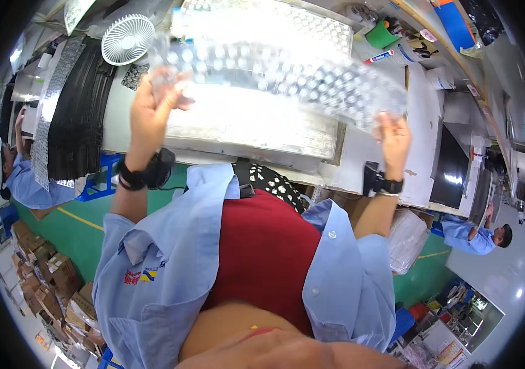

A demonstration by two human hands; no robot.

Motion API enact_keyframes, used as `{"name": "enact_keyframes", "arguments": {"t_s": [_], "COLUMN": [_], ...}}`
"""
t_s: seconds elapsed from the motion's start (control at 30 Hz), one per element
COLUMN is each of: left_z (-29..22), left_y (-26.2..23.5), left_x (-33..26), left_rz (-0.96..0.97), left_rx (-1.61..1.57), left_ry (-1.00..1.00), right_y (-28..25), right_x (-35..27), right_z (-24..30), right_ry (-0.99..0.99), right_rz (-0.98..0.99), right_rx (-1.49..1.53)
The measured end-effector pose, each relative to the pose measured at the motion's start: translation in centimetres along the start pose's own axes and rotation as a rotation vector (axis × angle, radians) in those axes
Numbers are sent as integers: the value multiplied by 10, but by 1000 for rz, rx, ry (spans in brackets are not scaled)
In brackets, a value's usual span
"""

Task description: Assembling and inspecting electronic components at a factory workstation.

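Observation:
A long, see-through plastic sheet with rows of round pale dots [330, 86] is stretched between my two hands, blurred by motion. My left hand [157, 101] pinches its left end, and my right hand [393, 132] grips the lower corner of its right end. The sheet is raised over a brightly glowing light panel [244, 120] on the workbench. Behind it, another bright dotted surface [275, 24] lies at the far side of the bench, partly covered by the sheet.
A white fan [128, 39] stands at the back left, beside a stack of long black strips [81, 111]. A green container [383, 35] and a glue tube [379, 56] sit back right. A co-worker [35, 175] is left, another [474, 237] right. Cardboard boxes [59, 273] fill the floor behind left.

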State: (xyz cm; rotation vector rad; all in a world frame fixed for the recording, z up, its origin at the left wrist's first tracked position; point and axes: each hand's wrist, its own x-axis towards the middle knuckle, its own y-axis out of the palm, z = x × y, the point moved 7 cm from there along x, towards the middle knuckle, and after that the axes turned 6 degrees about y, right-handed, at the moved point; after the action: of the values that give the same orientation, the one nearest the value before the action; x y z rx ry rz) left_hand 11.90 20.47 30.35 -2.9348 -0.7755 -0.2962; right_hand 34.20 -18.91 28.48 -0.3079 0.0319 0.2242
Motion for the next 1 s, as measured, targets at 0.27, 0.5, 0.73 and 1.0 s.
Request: {"name": "enact_keyframes", "arguments": {"t_s": [0.27,0.5,0.73,1.0], "left_z": [-109,-118,-55,-25], "left_y": [-44,-73,-105,-44], "left_x": [117,199,208,119], "left_rz": [-173,32,-5,-42], "left_rx": [-153,-234,73,457], "left_ry": [295,551,580,554], "right_y": [-12,-88,-28,79], "right_x": [65,241,133,19], "right_z": [171,160,232,101], "right_ry": [-278,-301,-787,-592], "right_rz": [59,143,-667,-117], "right_rx": [361,754,-576,-105]}}
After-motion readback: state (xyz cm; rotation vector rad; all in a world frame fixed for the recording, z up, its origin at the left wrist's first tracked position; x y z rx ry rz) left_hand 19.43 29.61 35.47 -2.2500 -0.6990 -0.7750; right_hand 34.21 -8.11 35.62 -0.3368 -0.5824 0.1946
